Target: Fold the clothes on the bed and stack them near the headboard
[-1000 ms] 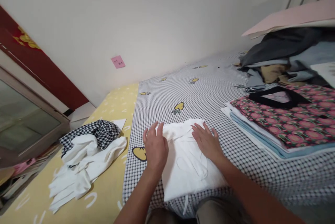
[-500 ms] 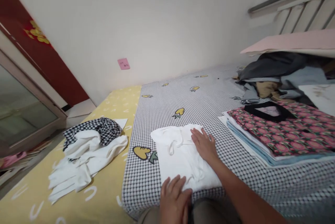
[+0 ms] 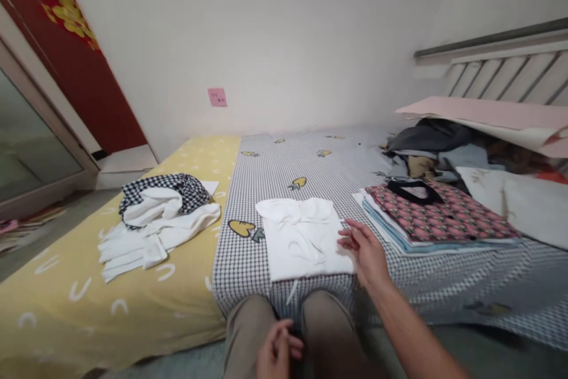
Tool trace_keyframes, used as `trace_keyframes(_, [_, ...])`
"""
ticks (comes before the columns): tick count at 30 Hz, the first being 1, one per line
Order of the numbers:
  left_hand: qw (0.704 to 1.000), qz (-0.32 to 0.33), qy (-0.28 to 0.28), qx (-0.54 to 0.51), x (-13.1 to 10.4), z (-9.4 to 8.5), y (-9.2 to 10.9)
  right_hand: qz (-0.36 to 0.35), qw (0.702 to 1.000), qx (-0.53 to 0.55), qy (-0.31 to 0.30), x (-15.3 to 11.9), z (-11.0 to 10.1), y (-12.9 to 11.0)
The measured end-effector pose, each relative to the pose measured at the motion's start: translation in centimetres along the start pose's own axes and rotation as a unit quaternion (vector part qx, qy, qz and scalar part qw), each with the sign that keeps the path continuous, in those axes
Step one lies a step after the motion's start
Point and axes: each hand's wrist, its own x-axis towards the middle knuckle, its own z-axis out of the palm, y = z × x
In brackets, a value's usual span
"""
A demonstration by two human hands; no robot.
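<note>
A folded white garment (image 3: 297, 243) lies on the checked bed cover before my knees, with a thin string hanging over the bed's edge. Just above its right side is my right hand (image 3: 366, 249), fingers slightly curled and apart, holding nothing. My left hand (image 3: 279, 349) is low over my lap, away from the cloth, its fingers loosely bent and parted with nothing visible in them.
Crumpled white clothes (image 3: 155, 231) and a black-and-white checked cloth (image 3: 190, 193) lie on the yellow cover (image 3: 195, 296) at left. A folded stack topped by a pink-patterned garment (image 3: 448, 216) is at right, with dark clothes (image 3: 430, 136) behind it.
Both hands have come off the white garment; the left one dropped back to my lap, the right one lifted slightly. The view has shifted, showing both knees.
</note>
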Motion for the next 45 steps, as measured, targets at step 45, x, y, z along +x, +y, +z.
trace_keyframes(45, [0.956,-0.244,0.015,-0.163,5.0,4.8,16.2,0.328,0.839,0.414,-0.131,-11.8,2.9,6.8])
